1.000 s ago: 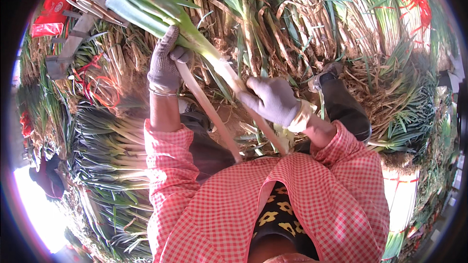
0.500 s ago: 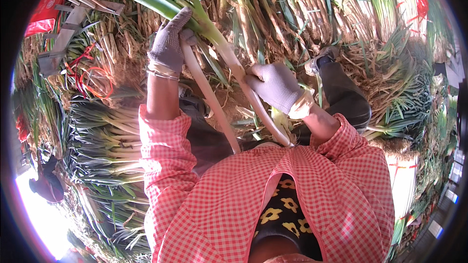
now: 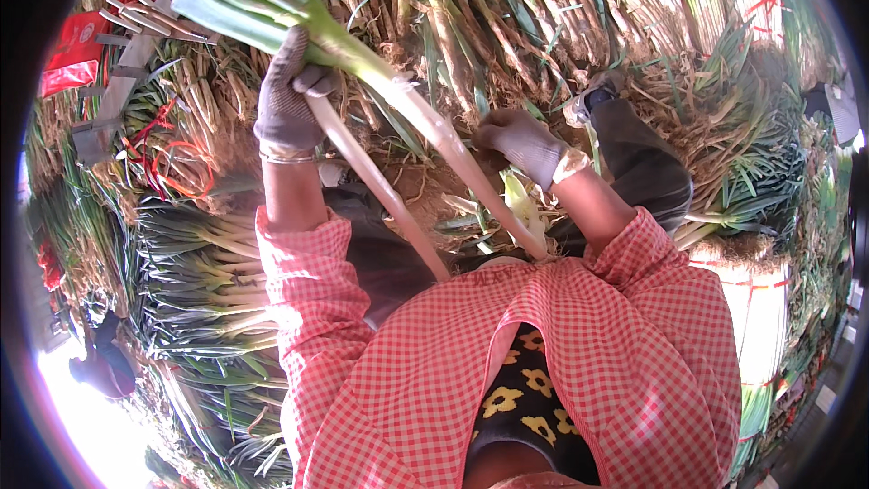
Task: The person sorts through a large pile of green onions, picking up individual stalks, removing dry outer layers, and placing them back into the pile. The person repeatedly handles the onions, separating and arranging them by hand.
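Observation:
My left hand point(image 3: 290, 100), in a grey dotted work glove, is closed around two long green onions. The thicker green onion point(image 3: 430, 122) points its broad green leaves up and left, and its white shank slopes down toward my lap. Roughly alongside it runs the bare white shank of the thinner green onion point(image 3: 385, 190), whose top goes behind my left fingers. My gloved right hand point(image 3: 525, 145) is just right of the thicker shank, with a small gap between them. Its fingers are curled together; whether they pinch anything is hidden.
Unpeeled green onions point(image 3: 552, 18) with dry brown leaves lie heaped beyond my hands. Cleaned green onions point(image 3: 213, 272) are stacked at left. A tied white bundle point(image 3: 742, 317) is at right. A metal frame point(image 3: 118, 100) and red bag point(image 3: 72, 50) stand upper left, near red twine point(image 3: 181, 172).
My left hand has shifted left and slightly down with both green onions. My right hand has come off the thicker shank and moved slightly right.

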Demonstrator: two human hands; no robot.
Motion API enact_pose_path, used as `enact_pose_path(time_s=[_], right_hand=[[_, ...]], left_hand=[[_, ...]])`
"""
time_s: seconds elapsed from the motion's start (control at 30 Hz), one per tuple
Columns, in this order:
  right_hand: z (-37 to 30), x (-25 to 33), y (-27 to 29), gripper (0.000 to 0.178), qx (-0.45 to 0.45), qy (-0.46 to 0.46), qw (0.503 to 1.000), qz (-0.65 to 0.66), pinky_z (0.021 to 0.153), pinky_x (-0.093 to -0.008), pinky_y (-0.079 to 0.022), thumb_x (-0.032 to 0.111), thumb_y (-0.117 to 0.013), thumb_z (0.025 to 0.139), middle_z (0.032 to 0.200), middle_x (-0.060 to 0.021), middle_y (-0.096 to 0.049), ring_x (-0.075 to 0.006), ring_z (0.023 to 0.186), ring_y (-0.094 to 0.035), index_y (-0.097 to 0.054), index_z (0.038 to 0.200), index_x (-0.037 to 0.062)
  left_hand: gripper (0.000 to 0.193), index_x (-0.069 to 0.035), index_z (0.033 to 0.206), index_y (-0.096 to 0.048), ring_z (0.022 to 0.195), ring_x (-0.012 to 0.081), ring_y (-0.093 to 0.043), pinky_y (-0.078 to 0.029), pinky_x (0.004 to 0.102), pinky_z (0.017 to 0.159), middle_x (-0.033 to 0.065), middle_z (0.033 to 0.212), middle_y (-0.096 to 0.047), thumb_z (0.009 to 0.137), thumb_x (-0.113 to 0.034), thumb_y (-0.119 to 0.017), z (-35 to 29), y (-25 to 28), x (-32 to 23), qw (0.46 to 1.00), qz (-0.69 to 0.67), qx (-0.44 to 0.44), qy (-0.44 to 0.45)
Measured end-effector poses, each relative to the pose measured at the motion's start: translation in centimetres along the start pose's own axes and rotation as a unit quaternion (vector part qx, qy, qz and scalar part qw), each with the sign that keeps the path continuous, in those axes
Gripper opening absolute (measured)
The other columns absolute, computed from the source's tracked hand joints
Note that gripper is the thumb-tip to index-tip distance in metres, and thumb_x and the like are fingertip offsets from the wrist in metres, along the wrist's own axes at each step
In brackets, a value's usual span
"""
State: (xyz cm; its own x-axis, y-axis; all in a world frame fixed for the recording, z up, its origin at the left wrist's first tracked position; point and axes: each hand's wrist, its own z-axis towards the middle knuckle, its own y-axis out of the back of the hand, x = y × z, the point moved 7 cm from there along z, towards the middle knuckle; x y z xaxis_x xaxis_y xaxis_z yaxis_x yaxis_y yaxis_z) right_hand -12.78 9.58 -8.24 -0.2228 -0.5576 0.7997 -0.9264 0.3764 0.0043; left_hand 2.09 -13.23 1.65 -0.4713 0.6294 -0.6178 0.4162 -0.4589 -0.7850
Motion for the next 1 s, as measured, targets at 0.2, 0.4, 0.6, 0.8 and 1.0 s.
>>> enact_pose_path(time_s=[0.2, 0.4, 0.6, 0.8, 1.0], right_hand=[[-2.8, 2.1, 1.0, 0.022, -0.015, 0.216, 0.960, -0.178, 0.060, -0.0296, -0.051, 0.023, -0.068, 0.083, 0.072, -0.0085, -0.067, -0.0135, 0.062, -0.063, -0.068, 0.088, 0.0010], [-5.4, 6.7, -3.3, 0.020, -0.047, 0.348, 0.839, -0.415, 0.054, -0.0408, -0.047, 0.025, -0.064, 0.083, 0.065, -0.0177, -0.060, -0.0359, 0.058, -0.061, -0.068, 0.081, 0.0057], [-3.9, 5.9, -3.8, 0.015, -0.079, 0.270, 0.877, -0.390, 0.055, -0.0410, -0.047, 0.019, -0.061, 0.082, 0.067, -0.0175, -0.061, -0.0356, 0.060, -0.062, -0.069, 0.082, 0.0067], [-2.7, 4.6, -2.7, 0.015, -0.094, 0.214, 0.915, -0.329, 0.057, -0.0369, -0.048, 0.015, -0.060, 0.080, 0.070, -0.0168, -0.062, -0.0287, 0.060, -0.062, -0.068, 0.081, 0.0031], [-2.1, 1.2, -0.5, 0.019, 0.028, 0.045, 0.999, 0.008, 0.056, -0.0275, -0.046, 0.017, -0.061, 0.082, 0.068, -0.0050, -0.061, -0.0111, 0.059, -0.056, -0.065, 0.083, -0.0016]], left_hand=[[0.017, -0.004, 0.098, -0.060, 0.042, 0.0011, -0.033, -0.033, 0.0180, 0.042, -0.0036, 0.068, -0.056, 0.097, -0.021, -0.056, -0.9, 0.5, -1.1, 0.998, -0.046, 0.034, -0.037], [0.016, -0.004, 0.104, -0.058, 0.045, 0.0015, -0.034, -0.032, 0.0183, 0.043, 0.0017, 0.082, -0.063, 0.095, -0.017, -0.058, 0.0, 0.1, 0.4, 0.998, 0.016, -0.055, -0.008], [0.011, -0.008, 0.097, -0.058, 0.050, 0.0036, -0.037, -0.033, 0.0209, 0.047, -0.0015, 0.076, -0.056, 0.091, -0.015, -0.064, 1.0, 0.7, 1.5, 0.984, 0.093, -0.149, 0.011], [0.009, -0.009, 0.095, -0.059, 0.049, 0.0030, -0.037, -0.033, 0.0206, 0.046, -0.0026, 0.072, -0.055, 0.091, -0.015, -0.064, 1.5, 0.1, 1.7, 0.993, 0.074, -0.093, 0.016], [0.013, -0.007, 0.099, -0.059, 0.044, 0.0007, -0.034, -0.032, 0.0176, 0.043, -0.0040, 0.071, -0.055, 0.094, -0.019, -0.060, 0.9, -0.9, 0.7, 0.999, 0.036, -0.001, -0.008]])
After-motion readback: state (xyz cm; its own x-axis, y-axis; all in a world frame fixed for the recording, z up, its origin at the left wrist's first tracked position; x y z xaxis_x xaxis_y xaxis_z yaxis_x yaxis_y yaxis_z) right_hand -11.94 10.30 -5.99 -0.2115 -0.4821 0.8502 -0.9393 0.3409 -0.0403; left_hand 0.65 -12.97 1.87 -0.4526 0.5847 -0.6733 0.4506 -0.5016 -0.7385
